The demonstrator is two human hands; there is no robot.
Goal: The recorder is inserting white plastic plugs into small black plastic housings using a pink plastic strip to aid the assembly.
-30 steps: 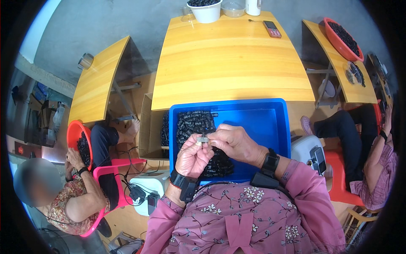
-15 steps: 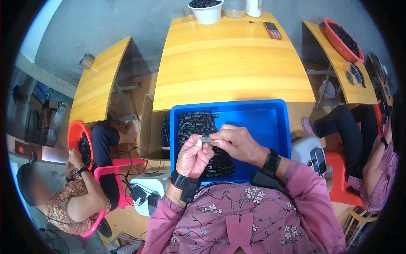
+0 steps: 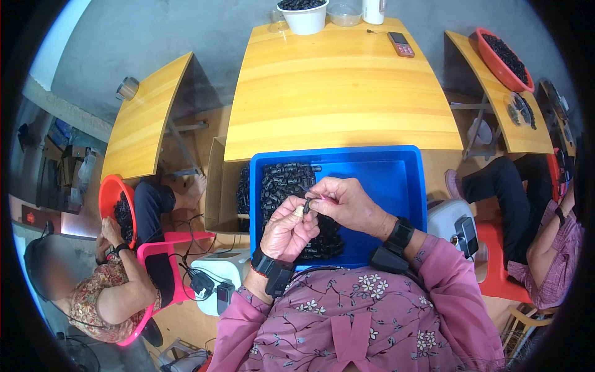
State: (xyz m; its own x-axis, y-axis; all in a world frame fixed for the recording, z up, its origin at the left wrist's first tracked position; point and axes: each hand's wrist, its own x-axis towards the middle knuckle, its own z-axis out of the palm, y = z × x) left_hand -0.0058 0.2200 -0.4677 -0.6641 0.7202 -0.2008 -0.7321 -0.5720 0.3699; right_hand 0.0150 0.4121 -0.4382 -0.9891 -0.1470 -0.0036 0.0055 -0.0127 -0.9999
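Both my hands meet over the blue plastic tray (image 3: pixel 409 204). My left hand (image 3: pixel 286 232) is closed in a pinch on a small black plastic part (image 3: pixel 307 207), and a pale patch shows at its thumb tip. The right hand (image 3: pixel 356 208) reaches the same part from the other side, its fingers closed; a bit of pink shows between them, too small to name. Below and beyond my hands, many small black cylindrical parts (image 3: pixel 285 183) lie heaped in the tray's left half.
A yellow wooden table (image 3: pixel 341 93) stands beyond the tray, with a white tub (image 3: pixel 307 22) of black pieces and a red-and-black phone (image 3: pixel 401 44). A cardboard box (image 3: pixel 215 186) sits left. Co-workers sit on both sides; the left one has a red basin (image 3: pixel 111 192).
The greyish flat piece between my fingertips no longer shows; a black part is seen there now. My left hand has shifted slightly right, and pink has appeared at my right fingers.
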